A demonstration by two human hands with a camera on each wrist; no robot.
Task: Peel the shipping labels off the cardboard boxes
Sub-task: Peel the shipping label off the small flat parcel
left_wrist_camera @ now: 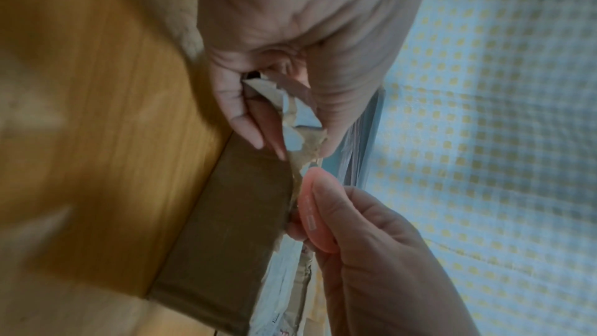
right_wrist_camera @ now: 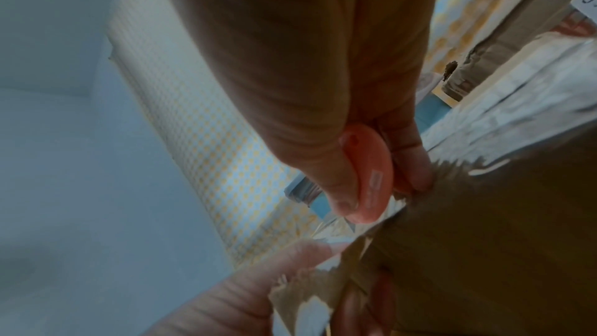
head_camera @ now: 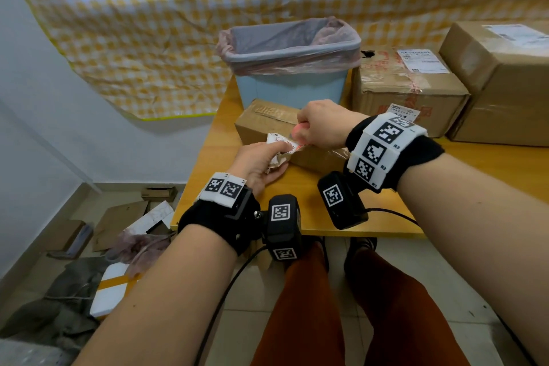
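A small cardboard box (head_camera: 267, 122) lies on the wooden table (head_camera: 312, 205), in front of the bin. My left hand (head_camera: 280, 154) pinches its torn, crumpled shipping label (head_camera: 277, 142), which is partly lifted off the box at its near left corner. In the left wrist view the label strip (left_wrist_camera: 298, 124) runs from my left fingers (left_wrist_camera: 242, 116) to the box (left_wrist_camera: 232, 226). My right hand (head_camera: 303, 134) grips a small pink scraper (head_camera: 299, 131), its tip against the box where the label lifts. The right wrist view shows the pink scraper (right_wrist_camera: 368, 180) between thumb and fingers, touching the box (right_wrist_camera: 484, 252).
A blue bin (head_camera: 291, 86) lined with a pink bag stands behind the small box. Two bigger cardboard boxes (head_camera: 410, 92) (head_camera: 505, 77) with white labels (head_camera: 421, 60) (head_camera: 517, 34) sit at the right. Cardboard scraps (head_camera: 118, 226) litter the floor on the left, beyond the table's edge.
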